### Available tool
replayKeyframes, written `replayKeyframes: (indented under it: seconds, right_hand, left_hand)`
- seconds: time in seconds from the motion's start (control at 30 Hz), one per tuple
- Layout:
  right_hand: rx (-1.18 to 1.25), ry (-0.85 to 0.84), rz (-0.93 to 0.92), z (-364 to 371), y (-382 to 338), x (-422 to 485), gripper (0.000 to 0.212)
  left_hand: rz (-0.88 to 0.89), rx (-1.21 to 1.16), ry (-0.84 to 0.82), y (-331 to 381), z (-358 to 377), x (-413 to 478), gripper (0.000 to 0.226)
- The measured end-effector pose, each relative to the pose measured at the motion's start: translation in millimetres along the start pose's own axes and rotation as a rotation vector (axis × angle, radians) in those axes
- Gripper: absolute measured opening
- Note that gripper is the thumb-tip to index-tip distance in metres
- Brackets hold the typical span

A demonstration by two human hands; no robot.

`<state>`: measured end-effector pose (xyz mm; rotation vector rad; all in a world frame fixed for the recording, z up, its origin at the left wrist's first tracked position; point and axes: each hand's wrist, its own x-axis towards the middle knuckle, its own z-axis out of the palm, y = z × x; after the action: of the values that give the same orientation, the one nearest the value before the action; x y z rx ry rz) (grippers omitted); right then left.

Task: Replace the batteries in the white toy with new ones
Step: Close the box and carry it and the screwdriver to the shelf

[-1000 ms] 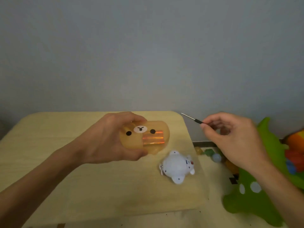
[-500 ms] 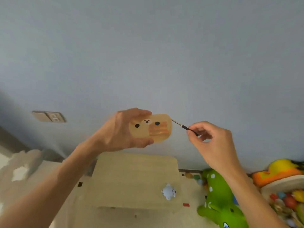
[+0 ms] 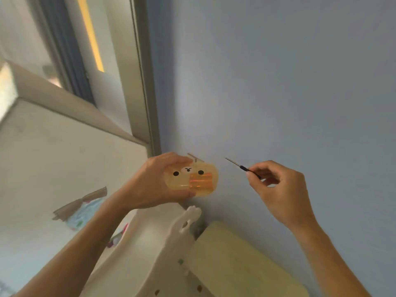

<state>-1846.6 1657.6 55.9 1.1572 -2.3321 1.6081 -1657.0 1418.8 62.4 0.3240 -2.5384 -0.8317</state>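
In the left hand [image 3: 154,183], a translucent orange bear-face case [image 3: 192,179] sat clasped, likely light, rigid, slick; gripping its rim looked safest. The right hand [image 3: 280,189] pinched a thin screwdriver [image 3: 242,167], apart from the case.

gap: open between case [image 3: 194,179] and screwdriver [image 3: 243,167] | behind: wall [image 3: 278,82] | below: table [image 3: 235,264]

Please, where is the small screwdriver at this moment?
The screwdriver is pinched in the right hand, right of centre in the head view, its tip pointing toward the translucent bear-face case in the left hand, not touching it.
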Motion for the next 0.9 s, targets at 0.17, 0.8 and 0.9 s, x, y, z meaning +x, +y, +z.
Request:
replayKeyframes:
  seconds: [0.17, 0.8, 0.9]
  right_hand:
    - [0.142, -0.297, -0.194, 164.3, -96.5, 0.2, 0.016]
    - [0.489, -0.751, -0.588, 648.1, -477.9, -211.6, 0.013]
    - [0.454, -0.742, -0.590, 696.7, -502.1, -214.7, 0.012]
  left_hand:
    - [-0.225, 0.143, 0.199, -76.9, -126.4, -132.4, 0.074]
    - [-0.709, 0.351, 0.657, -245.8, -469.3, -579.8, 0.073]
    - [-0.710, 0.377, 0.646, -282.8, -505.0, -595.7, 0.075]
